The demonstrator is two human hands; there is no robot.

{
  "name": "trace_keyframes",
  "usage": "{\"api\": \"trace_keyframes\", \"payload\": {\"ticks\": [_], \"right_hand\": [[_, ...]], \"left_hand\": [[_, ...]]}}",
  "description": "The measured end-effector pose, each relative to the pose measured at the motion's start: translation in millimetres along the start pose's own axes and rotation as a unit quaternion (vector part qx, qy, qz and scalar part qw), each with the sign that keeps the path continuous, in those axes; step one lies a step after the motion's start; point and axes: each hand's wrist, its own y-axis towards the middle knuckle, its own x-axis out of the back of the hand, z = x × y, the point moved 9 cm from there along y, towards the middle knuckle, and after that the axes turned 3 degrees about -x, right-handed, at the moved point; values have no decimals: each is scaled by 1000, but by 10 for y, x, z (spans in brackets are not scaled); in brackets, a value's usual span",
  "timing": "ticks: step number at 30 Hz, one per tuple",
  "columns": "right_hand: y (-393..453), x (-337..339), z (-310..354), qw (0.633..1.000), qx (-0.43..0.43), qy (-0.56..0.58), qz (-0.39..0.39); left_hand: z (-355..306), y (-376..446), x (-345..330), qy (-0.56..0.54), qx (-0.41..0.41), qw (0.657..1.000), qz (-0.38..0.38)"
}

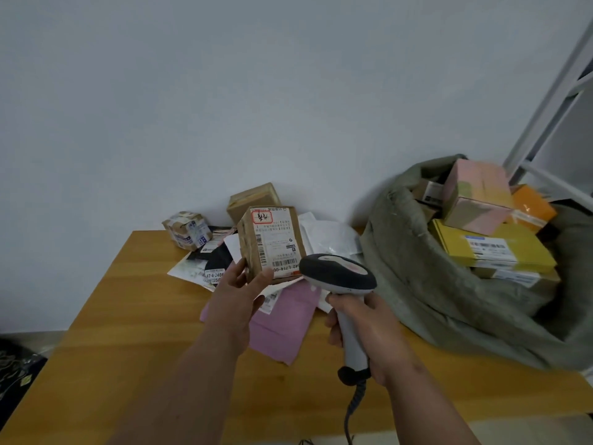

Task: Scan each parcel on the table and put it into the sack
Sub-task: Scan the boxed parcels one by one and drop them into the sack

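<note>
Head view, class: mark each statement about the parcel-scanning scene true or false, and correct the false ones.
1. The left hand holds a brown box with a label. True.
2. The right hand grips a scanner. True.
3. The sack holds nothing. False: it holds several parcels, including a yellow box and a pink box.
4. A pink mailer lies on the table. True.
5. The scanner lies on the table. False: it is held up.
</note>
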Motion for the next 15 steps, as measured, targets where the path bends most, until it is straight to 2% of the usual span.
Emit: {"api": "trace_keyframes", "payload": {"ticks": [15], "right_hand": [[-221, 339, 34, 999, 10, -22, 22]], "left_hand": [[-8, -344, -242, 11, -20, 1000, -18]]}}
